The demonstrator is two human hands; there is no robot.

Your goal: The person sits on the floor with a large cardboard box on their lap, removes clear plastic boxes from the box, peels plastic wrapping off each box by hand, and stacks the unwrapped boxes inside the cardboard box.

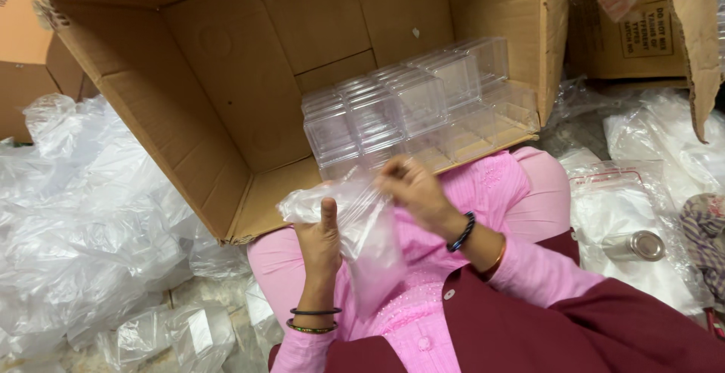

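- Both hands meet over the lap on one thin clear plastic bag (361, 226); it hangs crumpled between them, just below the open cardboard box.
- Far left: a heap of loose clear plastic wrappers (83, 222) covers the floor; a brown carton corner (23, 48) shows behind it.
- Left hand (321, 241): fingers curled around the bag's left edge, thumb upright against the film; two dark bangles sit on the wrist.
- Centre: large brown cardboard box (226, 78) lying on its side, flaps open; rows of clear square plastic containers (408, 105) are stacked inside, near its front edge.
- Right hand (411, 188): fingertips pinched shut on the bag's upper right edge; a dark beaded bracelet and an orange bangle circle the wrist.
- Right: flat clear zip pouches (627, 207) on the floor; a small silver metal tin (636, 245) lies on them.
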